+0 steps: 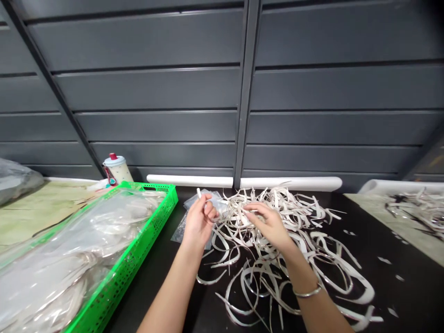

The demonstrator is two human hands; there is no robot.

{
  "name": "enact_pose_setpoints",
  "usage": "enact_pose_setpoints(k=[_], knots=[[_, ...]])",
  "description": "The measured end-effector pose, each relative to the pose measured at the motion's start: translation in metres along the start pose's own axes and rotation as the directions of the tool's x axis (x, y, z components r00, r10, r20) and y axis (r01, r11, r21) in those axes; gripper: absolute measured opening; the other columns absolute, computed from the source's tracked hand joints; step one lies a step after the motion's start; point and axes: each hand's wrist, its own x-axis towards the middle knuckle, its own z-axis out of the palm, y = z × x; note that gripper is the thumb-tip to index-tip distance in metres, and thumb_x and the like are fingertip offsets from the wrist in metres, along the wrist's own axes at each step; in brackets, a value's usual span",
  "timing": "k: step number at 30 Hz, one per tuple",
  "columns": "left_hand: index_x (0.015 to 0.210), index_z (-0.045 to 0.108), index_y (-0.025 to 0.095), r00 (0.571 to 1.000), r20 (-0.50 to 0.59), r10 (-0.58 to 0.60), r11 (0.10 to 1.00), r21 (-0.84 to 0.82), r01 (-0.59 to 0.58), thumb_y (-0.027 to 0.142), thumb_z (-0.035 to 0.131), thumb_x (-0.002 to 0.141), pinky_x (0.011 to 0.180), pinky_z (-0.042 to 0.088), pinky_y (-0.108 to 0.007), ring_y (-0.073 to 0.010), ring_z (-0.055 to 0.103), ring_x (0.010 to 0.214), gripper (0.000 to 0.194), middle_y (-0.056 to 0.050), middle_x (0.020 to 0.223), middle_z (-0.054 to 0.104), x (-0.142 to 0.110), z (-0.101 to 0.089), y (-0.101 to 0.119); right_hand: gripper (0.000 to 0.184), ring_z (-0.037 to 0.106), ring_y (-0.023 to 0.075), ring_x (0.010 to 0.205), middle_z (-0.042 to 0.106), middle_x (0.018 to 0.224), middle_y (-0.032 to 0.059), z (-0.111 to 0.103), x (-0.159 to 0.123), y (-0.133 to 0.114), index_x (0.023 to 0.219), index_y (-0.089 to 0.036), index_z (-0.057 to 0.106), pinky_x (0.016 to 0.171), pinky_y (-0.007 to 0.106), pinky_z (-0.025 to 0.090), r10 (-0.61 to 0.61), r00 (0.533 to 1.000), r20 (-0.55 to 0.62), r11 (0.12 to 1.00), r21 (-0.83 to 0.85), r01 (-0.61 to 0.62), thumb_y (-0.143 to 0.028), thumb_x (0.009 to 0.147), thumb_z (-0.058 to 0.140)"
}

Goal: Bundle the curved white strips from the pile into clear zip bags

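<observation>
A heap of thin, curved white strips with shiny silvery edges [274, 199] is spread over the black tabletop [152, 273]. My left hand [200, 216] is at the heap's left side, its fingers curled round a white strip [199, 193] whose end sticks up above the thumb. Over the middle of the heap, my right hand [268, 224] reaches in with fingers stretched and the thumb a little apart from them. Strips lie behind its fingertips; I cannot see one gripped there. Clear plastic bags [189, 217] lie flat behind and beside my left hand.
On the left stands a green crate [138, 249] with clear bags of strips [114, 222]. Behind it is a cup with a red-topped lid [118, 167]. White rolls [291, 183] line the grey panelled wall [166, 92]. More strips [421, 208] lie at far right.
</observation>
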Motion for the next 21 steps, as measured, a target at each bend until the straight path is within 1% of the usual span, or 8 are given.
enact_pose_setpoints(k=[2, 4, 8, 10, 12, 16, 19, 21], knots=[[0.077, 0.056, 0.015, 0.998, -0.024, 0.061, 0.998, -0.002, -0.061, 0.028, 0.062, 0.079, 0.044, 0.035, -0.015, -0.0013, 0.027, 0.032, 0.015, 0.012, 0.041, 0.032, -0.003, -0.002, 0.012, 0.023, 0.060, 0.0222, 0.093, 0.066, 0.101, 0.0081, -0.006, 0.002, 0.007, 0.099, -0.020, 0.066, 0.083, 0.040, 0.047, 0.095, 0.995, -0.027, 0.995, -0.029, -0.096, -0.033, 0.087, 0.052], [0.078, 0.057, 0.014, 0.996, -0.017, 0.088, 0.996, 0.032, -0.087, 0.028, 0.061, 0.079, 0.042, 0.032, -0.015, -0.0006, 0.023, 0.031, 0.015, 0.012, 0.041, 0.031, -0.007, -0.002, 0.020, 0.026, 0.062, 0.0215, 0.087, 0.068, 0.097, 0.0080, -0.001, 0.005, 0.013, 0.099, -0.018, 0.067, 0.078, 0.037, 0.049, 0.152, 0.987, 0.053, 0.984, -0.104, -0.146, -0.033, 0.088, 0.049], [0.081, 0.057, 0.015, 0.997, 0.033, 0.067, 0.995, 0.078, -0.069, 0.031, 0.059, 0.078, 0.042, 0.030, -0.015, -0.0007, 0.022, 0.031, 0.017, 0.012, 0.041, 0.032, -0.011, 0.000, 0.024, 0.024, 0.061, 0.0197, 0.096, 0.068, 0.104, 0.0079, 0.032, 0.014, 0.022, 0.103, -0.017, 0.066, 0.086, 0.031, 0.044, 0.201, 0.931, 0.305, 0.901, -0.431, -0.053, -0.022, 0.087, 0.049], [0.085, 0.057, 0.016, 0.998, 0.048, 0.037, 0.996, 0.080, -0.041, 0.032, 0.057, 0.078, 0.043, 0.032, -0.016, -0.0011, 0.022, 0.031, 0.018, 0.012, 0.041, 0.032, -0.011, 0.000, 0.022, 0.022, 0.061, 0.0230, 0.098, 0.068, 0.100, 0.0115, 0.051, 0.019, 0.030, 0.098, -0.015, 0.068, 0.087, 0.032, 0.042, 0.242, 0.913, 0.328, 0.842, -0.539, -0.029, -0.016, 0.082, 0.053], [0.087, 0.056, 0.017, 0.998, 0.060, 0.008, 0.996, 0.088, -0.013, 0.031, 0.057, 0.076, 0.044, 0.033, -0.017, -0.0013, 0.023, 0.031, 0.017, 0.012, 0.042, 0.034, -0.010, -0.002, 0.019, 0.018, 0.062, 0.0262, 0.094, 0.069, 0.091, 0.0151, 0.063, 0.023, 0.038, 0.087, -0.012, 0.069, 0.083, 0.034, 0.042, 0.282, 0.910, 0.303, 0.811, -0.583, -0.057, -0.009, 0.076, 0.055], [0.085, 0.056, 0.017, 0.997, 0.079, -0.015, 0.991, 0.130, 0.004, 0.027, 0.060, 0.074, 0.045, 0.033, -0.018, -0.0012, 0.026, 0.033, 0.016, 0.011, 0.045, 0.039, -0.009, -0.006, 0.015, 0.020, 0.064, 0.0223, 0.084, 0.070, 0.079, 0.0097, 0.066, 0.027, 0.045, 0.073, -0.015, 0.068, 0.079, 0.031, 0.042, 0.276, 0.910, 0.308, 0.828, -0.557, -0.063, -0.007, 0.077, 0.050], [0.084, 0.062, 0.013, 0.995, 0.101, -0.006, 0.988, 0.154, -0.010, 0.031, 0.064, 0.073, 0.047, 0.035, -0.019, -0.0025, 0.034, 0.036, 0.021, 0.007, 0.049, 0.046, -0.007, -0.008, 0.014, 0.020, 0.063, 0.0179, 0.081, 0.070, 0.083, 0.0038, 0.053, 0.027, 0.038, 0.082, -0.018, 0.067, 0.076, 0.027, 0.045, 0.216, 0.918, 0.333, 0.894, -0.446, -0.048, -0.017, 0.083, 0.048], [0.083, 0.066, 0.010, 0.995, 0.099, 0.018, 0.986, 0.165, -0.034, 0.033, 0.067, 0.071, 0.049, 0.036, -0.019, -0.0048, 0.043, 0.043, 0.026, 0.003, 0.053, 0.052, -0.005, -0.009, 0.014, 0.020, 0.063, 0.0175, 0.081, 0.069, 0.086, 0.0035, 0.041, 0.026, 0.028, 0.087, -0.018, 0.066, 0.074, 0.027, 0.046, 0.158, 0.943, 0.292, 0.958, -0.277, -0.074, -0.025, 0.085, 0.047]])
